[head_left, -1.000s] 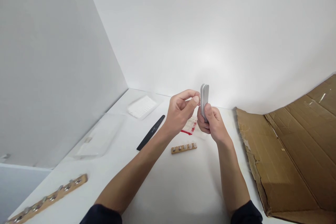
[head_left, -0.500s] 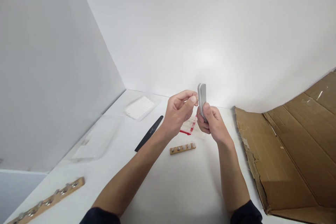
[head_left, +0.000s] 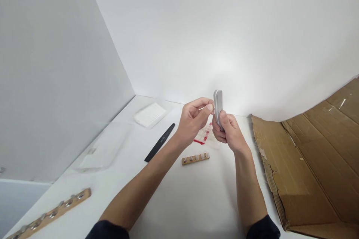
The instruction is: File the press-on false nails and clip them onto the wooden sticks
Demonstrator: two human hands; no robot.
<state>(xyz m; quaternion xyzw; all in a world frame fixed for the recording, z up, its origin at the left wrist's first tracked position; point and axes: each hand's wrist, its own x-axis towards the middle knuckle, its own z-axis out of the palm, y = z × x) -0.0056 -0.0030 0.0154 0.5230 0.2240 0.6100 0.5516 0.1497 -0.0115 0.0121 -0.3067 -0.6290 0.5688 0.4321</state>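
While the right hand [head_left: 228, 134] clamps the grey buffer block [head_left: 218, 101] upright (long axis vertical), the left hand [head_left: 193, 119], pinched shut, touches its left edge.

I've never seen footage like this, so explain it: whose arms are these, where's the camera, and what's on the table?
A camera on a person's head looks down at their own bare hands. The right hand grips a grey block upright; the left hand pinches thumb and forefinger at its side, anything between them too small to tell. On the white table lie a black file, a short wooden strip, a longer strip front left, a clear bag with red print, a white pad, a clear tray, and cardboard on the right.
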